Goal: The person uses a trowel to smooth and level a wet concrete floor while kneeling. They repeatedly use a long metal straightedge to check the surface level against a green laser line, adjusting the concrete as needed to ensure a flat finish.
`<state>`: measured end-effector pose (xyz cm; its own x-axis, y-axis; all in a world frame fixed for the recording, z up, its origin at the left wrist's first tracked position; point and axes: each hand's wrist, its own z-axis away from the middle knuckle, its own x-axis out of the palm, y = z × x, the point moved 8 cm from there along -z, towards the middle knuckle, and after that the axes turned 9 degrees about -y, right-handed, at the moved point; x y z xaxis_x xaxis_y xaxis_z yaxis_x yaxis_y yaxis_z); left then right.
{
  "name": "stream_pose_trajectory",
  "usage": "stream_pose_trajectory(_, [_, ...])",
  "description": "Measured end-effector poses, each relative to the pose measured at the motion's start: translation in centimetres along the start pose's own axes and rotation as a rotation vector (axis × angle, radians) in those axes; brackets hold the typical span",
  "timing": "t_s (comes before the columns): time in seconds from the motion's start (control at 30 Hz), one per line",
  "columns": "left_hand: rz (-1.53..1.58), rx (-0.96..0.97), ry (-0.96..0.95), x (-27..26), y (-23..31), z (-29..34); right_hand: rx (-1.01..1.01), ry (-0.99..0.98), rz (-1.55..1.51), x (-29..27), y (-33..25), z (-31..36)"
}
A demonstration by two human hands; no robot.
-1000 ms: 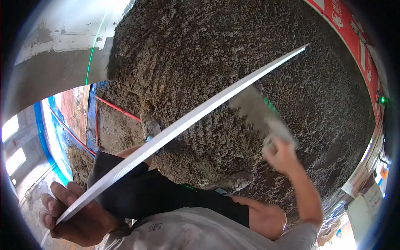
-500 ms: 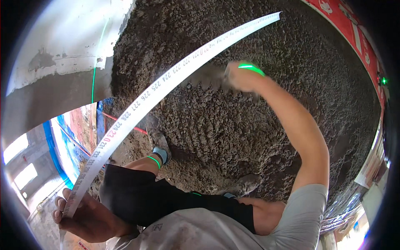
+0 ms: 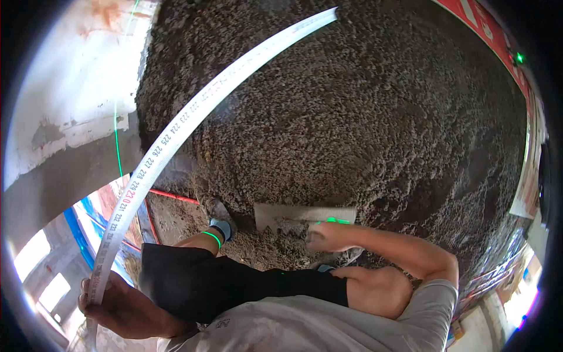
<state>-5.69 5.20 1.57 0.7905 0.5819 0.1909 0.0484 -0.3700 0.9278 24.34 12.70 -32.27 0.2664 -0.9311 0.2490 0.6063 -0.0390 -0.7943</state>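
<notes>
In my left hand (image 3: 135, 311), at the lower left, a white measuring tape (image 3: 167, 132) with printed marks is pinched near its lower part. The tape arches up and to the right, its free end hanging over dark, rough, wet mortar (image 3: 316, 123). My right hand (image 3: 330, 237) is closed round a flat rectangular trowel (image 3: 275, 216), close in front of my feet. The trowel blade lies level on the mortar; its handle is hidden in my fist. A green laser line crosses the back of that hand.
To the left stands a partly plastered wall (image 3: 58, 111) with a green laser line. A red pipe (image 3: 176, 196) runs near my left shoe (image 3: 221, 217). Along the far right edge is a red panel (image 3: 487, 29); a green light (image 3: 519, 58) shines beside it.
My right hand has come down toward my feet with the trowel, from further out over the mortar. The tape's free end appears further left; my left hand keeps its hold.
</notes>
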Motion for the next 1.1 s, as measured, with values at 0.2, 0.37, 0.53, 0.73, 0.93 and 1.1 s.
stream_pose_trajectory(0.2, [-0.193, 0.011, -0.019, 1.8, 0.3, 0.5, 0.037, 0.212, 0.250, 3.0, 5.3, -4.0])
stream_pose_trajectory(0.37, [-0.052, 0.024, -0.093, 4.2, -1.9, 0.7, 0.118, 0.746, 0.481, -9.2, 3.7, 2.6])
stream_pose_trajectory(0.53, [-0.140, 0.050, -0.149, 7.5, -2.5, 1.6, -0.120, 1.020, 0.088, -21.4, 3.3, 9.8])
stream_pose_trajectory(0.73, [-0.378, 0.076, -0.039, 7.4, -1.9, 2.5, -0.290, 1.243, -0.203, -22.2, 2.5, 15.7])
stream_pose_trajectory(0.93, [-0.488, 0.089, 0.006, 8.0, -2.7, 2.1, 0.042, 1.094, -0.056, -16.1, 9.4, 12.3])
stream_pose_trajectory(1.1, [-0.545, 0.118, 0.096, 8.2, -2.3, 2.5, -0.123, 1.043, -0.041, -11.1, 7.0, 11.4])
